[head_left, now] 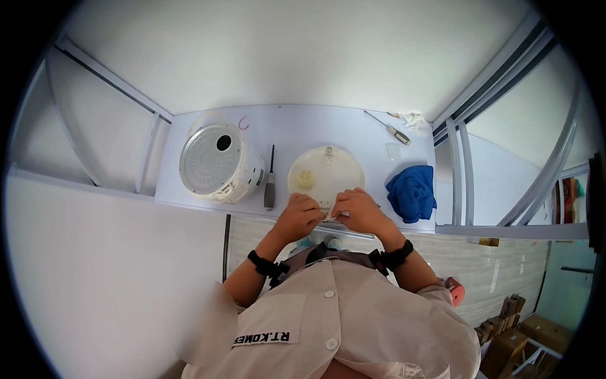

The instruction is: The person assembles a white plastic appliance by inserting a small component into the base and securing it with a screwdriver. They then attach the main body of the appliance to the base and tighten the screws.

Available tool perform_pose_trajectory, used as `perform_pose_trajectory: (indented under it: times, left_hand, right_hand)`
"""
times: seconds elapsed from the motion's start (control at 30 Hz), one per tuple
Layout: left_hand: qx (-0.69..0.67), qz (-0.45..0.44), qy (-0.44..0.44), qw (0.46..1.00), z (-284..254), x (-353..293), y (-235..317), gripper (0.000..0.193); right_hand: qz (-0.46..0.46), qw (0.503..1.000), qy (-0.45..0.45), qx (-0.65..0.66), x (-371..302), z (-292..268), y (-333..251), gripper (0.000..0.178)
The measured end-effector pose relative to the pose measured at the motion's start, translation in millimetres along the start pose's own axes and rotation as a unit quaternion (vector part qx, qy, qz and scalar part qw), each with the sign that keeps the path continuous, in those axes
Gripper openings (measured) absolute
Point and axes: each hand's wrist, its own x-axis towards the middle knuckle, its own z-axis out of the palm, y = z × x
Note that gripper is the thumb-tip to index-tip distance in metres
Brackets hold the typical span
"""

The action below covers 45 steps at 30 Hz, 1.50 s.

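A round cream plastic cover lies flat on the white table, with a small ribbed part on its left side. My left hand and my right hand are side by side at the cover's near edge, fingers curled on a small pale piece between them. What exactly they pinch is mostly hidden. A white rice cooker body lies on its side to the left, its round perforated underside facing up.
A black-handled screwdriver lies between the cooker and the cover. A blue cloth sits at the right, a second screwdriver and a crumpled white rag at the back right. Cardboard boxes stand on the floor.
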Motion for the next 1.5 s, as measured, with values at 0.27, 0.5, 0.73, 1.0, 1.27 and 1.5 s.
perform_pose_trajectory:
  times: [0.27, 0.5, 0.73, 1.0, 1.27, 1.5]
  left_hand:
    - [0.047, -0.012, -0.050, 0.998, 23.0, -11.2, -14.1, 0.023]
    - [0.033, -0.020, -0.051, 0.998, 16.0, -1.2, -1.6, 0.025]
    - [0.156, -0.154, 0.153, 0.964, -3.0, -25.7, -21.1, 0.027]
    - [0.248, -0.253, 0.145, 0.924, 2.6, -46.2, -37.0, 0.026]
    - [0.278, -0.299, 0.113, 0.906, 14.4, -53.5, -47.1, 0.022]
    - [0.226, -0.324, 0.115, 0.911, 13.5, -53.6, -53.1, 0.022]
  right_hand:
    - [0.011, 0.994, 0.002, -0.110, -9.0, 30.3, 22.7, 0.014]
    - [0.022, 0.987, -0.005, -0.159, -13.5, 38.6, 31.5, 0.014]
    - [0.042, 0.997, -0.006, -0.059, -10.3, 6.9, 7.6, 0.019]
    - [0.028, 0.999, 0.039, -0.012, 0.0, -0.9, -2.9, 0.014]
    - [0.038, 0.999, 0.010, 0.006, 10.4, -3.9, -14.2, 0.010]
    - [0.018, 1.000, 0.022, 0.013, 16.6, 2.1, -15.0, 0.007]
